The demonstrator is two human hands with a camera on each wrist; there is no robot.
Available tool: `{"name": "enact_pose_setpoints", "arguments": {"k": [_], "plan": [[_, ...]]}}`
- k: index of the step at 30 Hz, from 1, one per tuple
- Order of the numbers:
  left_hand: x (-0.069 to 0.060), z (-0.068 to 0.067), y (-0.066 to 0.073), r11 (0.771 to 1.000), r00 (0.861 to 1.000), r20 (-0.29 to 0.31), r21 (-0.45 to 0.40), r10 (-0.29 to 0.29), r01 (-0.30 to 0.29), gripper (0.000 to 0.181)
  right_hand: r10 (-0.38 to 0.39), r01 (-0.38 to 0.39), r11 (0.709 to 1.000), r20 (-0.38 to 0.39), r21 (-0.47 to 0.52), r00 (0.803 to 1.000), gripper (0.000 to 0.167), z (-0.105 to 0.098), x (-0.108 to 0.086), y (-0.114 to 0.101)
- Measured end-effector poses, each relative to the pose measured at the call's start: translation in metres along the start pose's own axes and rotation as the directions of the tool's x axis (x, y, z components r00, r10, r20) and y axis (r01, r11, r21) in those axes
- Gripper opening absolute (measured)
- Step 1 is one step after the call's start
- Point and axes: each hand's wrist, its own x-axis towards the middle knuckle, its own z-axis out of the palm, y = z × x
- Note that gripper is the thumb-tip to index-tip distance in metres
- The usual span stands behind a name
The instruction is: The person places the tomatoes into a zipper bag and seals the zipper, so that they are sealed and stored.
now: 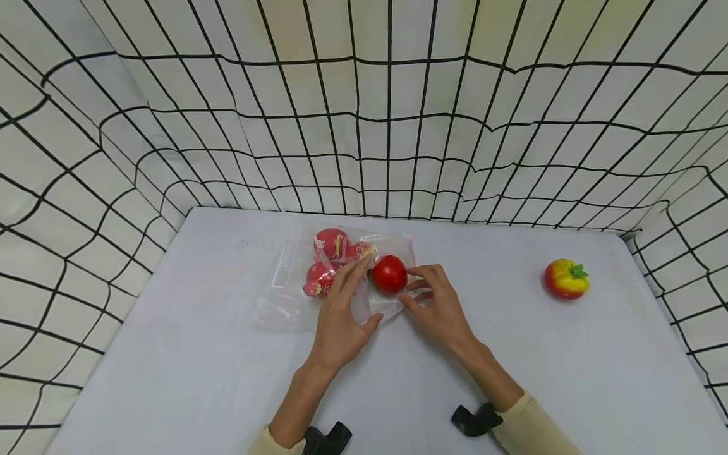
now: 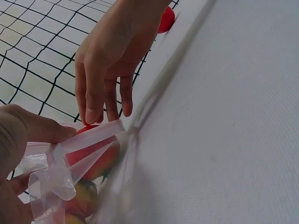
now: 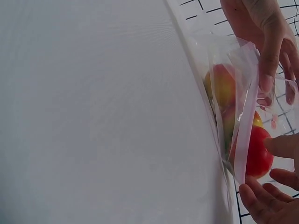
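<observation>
A red tomato-like fruit (image 1: 389, 273) lies at the mouth of a clear plastic bag (image 1: 284, 303); other red fruit shows inside. My left hand (image 1: 341, 325) rests on the bag, fingers extended and thumb spread apart. Close to the red fruit's right side is my right hand (image 1: 440, 309), its fingers loosely bent. The right wrist view has a fingertip of the right hand (image 3: 275, 196) against the red fruit (image 3: 260, 151), with the thumb beside the bag's pinkish rim (image 3: 247, 121). In the left wrist view, a digit of the left hand (image 2: 14, 135) touches the bag's rim (image 2: 96, 135).
A red and yellow pepper-like item (image 1: 567, 279) lies on the right part of the white table (image 1: 569, 366). Black netting (image 1: 389, 114) stands along the back and both sides. Dark wrist devices sit by both sleeves.
</observation>
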Motion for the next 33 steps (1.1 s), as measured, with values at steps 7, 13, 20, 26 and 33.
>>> {"name": "enact_pose_setpoints", "arguments": {"k": [7, 13, 20, 26, 33], "plan": [[0.001, 0.0, 0.0, 1.0, 1.0, -0.001, -0.004, -0.004, 0.004, 0.105, 0.004, -0.004, 1.0, 0.006, -0.003, 1.0, 0.055, -0.011, -0.003, 0.002], [0.002, 0.001, 0.001, 1.0, 1.0, 0.006, -0.001, -0.012, 0.012, 0.106, 0.006, -0.005, 1.0, 0.01, -0.019, 1.0, 0.055, -0.029, -0.003, 0.007], [0.001, 0.001, 0.001, 0.999, 0.999, 0.015, -0.013, -0.031, 0.031, 0.105, 0.02, -0.02, 0.999, 0.01, -0.025, 1.0, 0.053, -0.051, -0.003, 0.016], [0.0, 0.002, 0.0, 0.999, 1.0, 0.012, -0.026, -0.027, 0.028, 0.107, 0.032, -0.032, 0.999, -0.011, -0.043, 0.999, 0.051, -0.062, -0.005, 0.021], [0.001, 0.003, 0.0, 0.999, 1.0, 0.015, -0.032, -0.021, 0.021, 0.107, 0.055, -0.057, 0.996, -0.046, -0.064, 0.997, 0.048, -0.076, -0.006, 0.025]]}}
